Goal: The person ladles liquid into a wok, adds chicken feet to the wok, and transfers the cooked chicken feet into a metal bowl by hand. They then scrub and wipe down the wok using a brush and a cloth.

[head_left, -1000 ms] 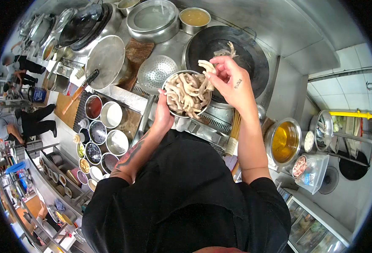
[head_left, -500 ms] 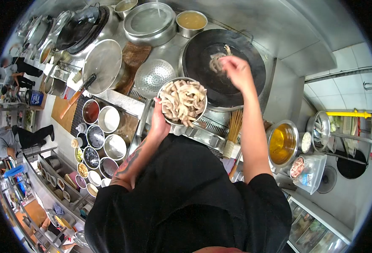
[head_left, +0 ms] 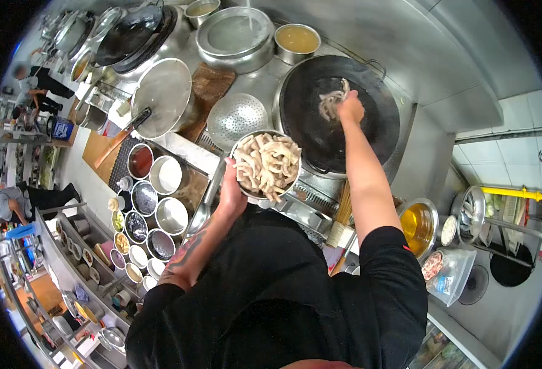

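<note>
My left hand (head_left: 231,188) grips the rim of a round metal bowl (head_left: 299,161) held in front of my body. Pale chicken feet (head_left: 268,161) are heaped in it. Over the large black wok (head_left: 308,138), my right hand (head_left: 351,109) is closed with its fingertips down near the wok's bottom. A chicken foot (head_left: 345,87) shows at those fingertips. Beside it, a few more chicken feet (head_left: 328,106) lie together on the dark metal.
A perforated ladle (head_left: 237,120) rests left of the wok. Several seasoning pots (head_left: 172,215) stand farther left. A bamboo brush (head_left: 343,215) lies below the wok, and a basin of yellow oil (head_left: 417,227) is at right. Co-workers (head_left: 19,203) stand at far left.
My right hand has come down closer to the pieces in the wok. My left hand still holds the bowl. The whole view has shifted slightly.
</note>
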Tool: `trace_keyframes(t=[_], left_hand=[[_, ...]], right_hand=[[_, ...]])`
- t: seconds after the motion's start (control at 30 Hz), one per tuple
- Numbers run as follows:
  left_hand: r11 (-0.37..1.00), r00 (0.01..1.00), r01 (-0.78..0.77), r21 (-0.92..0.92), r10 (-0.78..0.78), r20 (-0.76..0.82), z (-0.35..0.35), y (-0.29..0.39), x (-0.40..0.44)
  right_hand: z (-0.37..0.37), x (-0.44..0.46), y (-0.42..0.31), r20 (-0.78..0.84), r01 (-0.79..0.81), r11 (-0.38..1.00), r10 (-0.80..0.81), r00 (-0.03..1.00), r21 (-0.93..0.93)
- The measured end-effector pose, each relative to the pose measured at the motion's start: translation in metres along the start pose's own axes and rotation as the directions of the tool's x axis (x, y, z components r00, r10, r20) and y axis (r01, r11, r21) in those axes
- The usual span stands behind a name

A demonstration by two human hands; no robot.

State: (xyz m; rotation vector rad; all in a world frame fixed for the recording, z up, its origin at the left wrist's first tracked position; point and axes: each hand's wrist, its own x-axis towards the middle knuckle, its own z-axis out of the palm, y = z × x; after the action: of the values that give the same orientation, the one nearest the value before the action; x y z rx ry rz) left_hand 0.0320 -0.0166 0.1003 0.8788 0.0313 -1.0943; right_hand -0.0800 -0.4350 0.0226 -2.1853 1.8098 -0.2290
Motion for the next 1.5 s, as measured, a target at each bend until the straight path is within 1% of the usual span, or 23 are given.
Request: trace_keyframes(t=[0.1, 0.2, 0.23, 0.27, 0.33, 0.37, 0.43, 0.57, 0.6, 0.7, 0.73, 0.8, 0.87, 0.9, 0.97, 1.03, 1.07, 1.13, 1.23, 1.3, 1.37, 1.43, 1.5], left_hand=[[1.0, 0.999, 0.007, -0.018, -0.006, 0.047, -0.002, 0.0, 0.007], [1.0, 0.999, -0.007, 0.01, 0.007, 0.041, 0.001, 0.0, 0.014], [1.0, 0.999, -0.017, -0.016, 0.018, 0.042, -0.003, -0.004, 0.02], [1.0, 0.999, -0.013, -0.019, 0.013, 0.043, 0.002, -0.002, 0.02], [0.999, 0.995, 0.007, -0.035, -0.004, 0.097, 0.015, 0.006, 0.017], [0.999, 0.995, 0.013, -0.035, -0.009, 0.1, 0.018, 0.006, 0.018], [0.998, 0.99, 0.019, -0.06, -0.011, 0.142, 0.022, 0.006, 0.023], [1.0, 0.989, -0.007, -0.027, 0.011, 0.147, 0.025, 0.005, 0.027], [1.0, 0.989, -0.007, -0.028, 0.011, 0.151, 0.024, 0.003, 0.027], [0.997, 0.989, 0.021, -0.071, -0.011, 0.146, 0.016, -0.002, 0.031], [0.998, 0.993, 0.028, -0.059, -0.021, 0.114, 0.014, -0.003, 0.031], [0.998, 0.996, 0.029, -0.051, -0.024, 0.09, 0.008, -0.006, 0.029], [0.997, 0.996, 0.026, -0.067, -0.02, 0.088, -0.004, -0.012, 0.03], [0.996, 0.996, 0.015, -0.084, -0.008, 0.086, -0.008, -0.013, 0.031], [0.999, 0.998, -0.016, -0.036, 0.018, 0.067, 0.0, -0.004, 0.019], [0.999, 0.997, 0.002, -0.04, 0.001, 0.071, -0.003, -0.001, 0.014], [0.999, 0.997, 0.017, -0.032, -0.014, 0.07, 0.007, 0.007, 0.005], [1.0, 0.999, -0.001, -0.019, 0.002, 0.043, 0.0, 0.005, 0.004], [1.0, 1.0, -0.013, -0.013, 0.013, -0.006, 0.002, 0.009, -0.004], [1.0, 1.0, -0.01, -0.022, 0.009, -0.028, 0.002, 0.012, -0.006], [0.999, 0.999, 0.016, -0.028, -0.017, -0.034, 0.003, 0.013, -0.006], [1.0, 1.0, -0.003, 0.003, 0.003, -0.018, 0.002, 0.013, 0.001], [1.0, 1.0, -0.016, -0.02, 0.015, -0.021, 0.007, 0.015, 0.006]], right_hand=[[-0.019, -0.02, 0.002, -0.148, -0.014, 0.992, 0.032, 0.988, 0.122], [-0.056, -0.051, 0.007, -0.071, 0.044, 0.958, -0.024, 0.997, 0.283], [-0.067, -0.068, 0.003, -0.038, 0.208, 0.797, -0.227, 0.973, 0.566], [-0.081, -0.09, -0.003, -0.068, 0.304, 0.531, -0.418, 0.906, 0.791], [-0.127, -0.155, -0.036, -0.13, 0.397, 0.412, -0.542, 0.83, 0.82], [-0.149, -0.185, -0.05, -0.142, 0.48, 0.451, -0.6, 0.787, 0.753], [-0.175, -0.222, -0.07, -0.198, 0.651, 0.386, -0.743, 0.639, 0.653], [-0.181, -0.247, -0.086, -0.282, 0.847, 0.281, -0.856, 0.434, 0.451], [-0.178, -0.251, -0.088, -0.275, 0.877, 0.314, -0.863, 0.423, 0.365], [-0.172, -0.25, -0.078, -0.275, 0.84, 0.36, -0.828, 0.489, 0.407], [-0.166, -0.238, -0.071, -0.262, 0.771, 0.397, -0.779, 0.57, 0.498], [-0.161, -0.19, -0.052, -0.385, 0.755, 0.42, -0.673, 0.632, 0.505], [-0.128, -0.117, -0.013, -0.238, 0.438, 0.609, -0.383, 0.892, 0.661], [-0.111, -0.079, 0.009, -0.157, 0.311, 0.743, -0.272, 0.949, 0.593], [-0.042, 0.005, 0.064, -0.074, 0.208, 0.823, -0.199, 0.977, 0.528], [-0.004, 0.042, 0.079, 0.123, 0.005, 0.937, -0.052, 0.991, 0.351], [-0.001, 0.044, 0.073, 0.126, 0.006, 0.935, -0.054, 0.991, 0.354], [0.001, 0.039, 0.04, -0.091, 0.067, 0.988, -0.055, 0.994, 0.137], [-0.009, 0.028, -0.015, -0.083, -0.06, 0.996, 0.065, 0.994, 0.06], [0.006, 0.033, -0.026, -0.049, 0.044, 0.999, -0.045, 0.998, -0.025], [0.016, 0.028, -0.033, -0.075, 0.249, 0.945, -0.27, 0.96, -0.214], [0.023, 0.024, -0.034, -0.137, 0.271, 0.943, -0.3, 0.944, -0.194], [0.018, 0.028, -0.027, -0.264, 0.425, 0.831, -0.346, 0.9, 0.359]])
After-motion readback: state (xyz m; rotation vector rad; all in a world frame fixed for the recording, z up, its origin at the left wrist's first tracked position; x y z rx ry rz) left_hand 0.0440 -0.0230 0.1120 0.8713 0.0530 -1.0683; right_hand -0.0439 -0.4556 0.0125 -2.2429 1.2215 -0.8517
